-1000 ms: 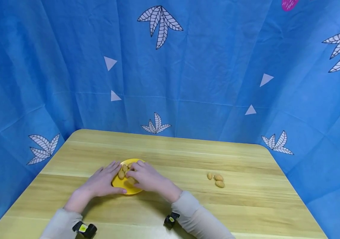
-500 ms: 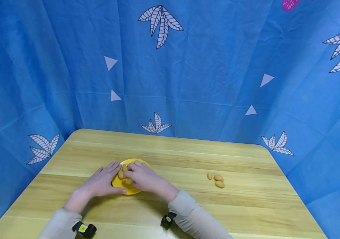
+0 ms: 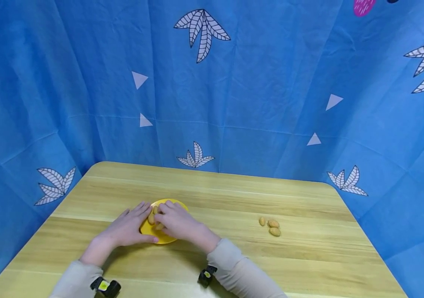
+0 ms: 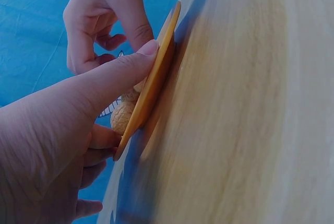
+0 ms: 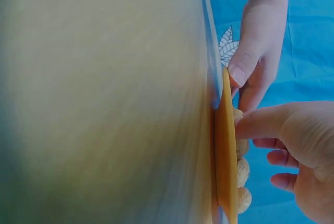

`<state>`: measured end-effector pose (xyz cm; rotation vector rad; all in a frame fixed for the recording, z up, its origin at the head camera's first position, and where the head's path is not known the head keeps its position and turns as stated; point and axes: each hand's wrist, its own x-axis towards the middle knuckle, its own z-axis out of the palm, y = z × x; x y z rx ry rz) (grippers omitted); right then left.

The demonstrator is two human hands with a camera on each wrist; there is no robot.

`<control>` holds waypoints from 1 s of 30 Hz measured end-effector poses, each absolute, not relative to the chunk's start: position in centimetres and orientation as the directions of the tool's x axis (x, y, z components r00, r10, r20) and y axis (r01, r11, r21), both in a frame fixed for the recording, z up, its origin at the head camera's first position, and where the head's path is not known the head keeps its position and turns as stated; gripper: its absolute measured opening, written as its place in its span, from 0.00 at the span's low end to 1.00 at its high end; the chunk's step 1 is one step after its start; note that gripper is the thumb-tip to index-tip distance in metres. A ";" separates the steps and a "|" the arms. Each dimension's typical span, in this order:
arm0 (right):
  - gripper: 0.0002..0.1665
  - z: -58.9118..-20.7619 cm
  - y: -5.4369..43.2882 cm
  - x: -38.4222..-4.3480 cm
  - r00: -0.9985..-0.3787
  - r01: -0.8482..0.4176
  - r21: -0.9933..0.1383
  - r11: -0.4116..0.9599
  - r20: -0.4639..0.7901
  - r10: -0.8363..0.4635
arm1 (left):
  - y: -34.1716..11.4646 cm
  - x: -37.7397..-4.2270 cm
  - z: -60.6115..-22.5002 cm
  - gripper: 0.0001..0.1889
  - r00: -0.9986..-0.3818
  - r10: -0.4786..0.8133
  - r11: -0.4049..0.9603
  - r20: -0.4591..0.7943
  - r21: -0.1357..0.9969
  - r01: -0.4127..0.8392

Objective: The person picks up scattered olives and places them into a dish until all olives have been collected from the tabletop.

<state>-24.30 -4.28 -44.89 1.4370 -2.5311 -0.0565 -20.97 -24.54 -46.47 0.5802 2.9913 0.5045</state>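
A yellow plate (image 3: pixel 165 238) holds several wrinkled, tan walnuts (image 3: pixel 151 218), whose round shells (image 4: pixel 122 117) show more closely in the left wrist view. My left hand (image 3: pixel 128 227) rests along the plate's left side with fingers extended; its thumb touches the near rim. Over the plate is my right hand (image 3: pixel 180 221), fingers curled down among the nuts. In the right wrist view its thumb presses against one nut, partly covered by the hand. Other walnuts (image 5: pixel 243 172) sit in a line along the plate there.
Three loose tan nuts, two larger (image 3: pixel 273 224) and one smaller (image 3: pixel 262 221), lie on the wooden table (image 3: pixel 215 198) to the right. A blue patterned curtain (image 3: pixel 256 82) hangs behind and at both sides.
My right hand has shifted slightly left over the plate, moving a nut near its thumb leftward. My left hand stays at the rim, and the loose nuts remain in place.
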 end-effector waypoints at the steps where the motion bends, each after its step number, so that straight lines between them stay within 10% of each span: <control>1: 0.11 -44.9 -4.4 -24.3 -0.490 -0.844 0.145 0.516 0.182 -0.853 | -24.5 -21.0 -46.5 0.59 -0.928 0.372 0.876 0.009 0.327 0.355; 30: 0.15 -44.5 -3.7 -24.2 -0.495 -0.852 0.074 0.518 0.203 -0.845 | -24.7 -21.0 -46.4 0.59 -0.929 0.371 0.877 0.006 0.327 0.353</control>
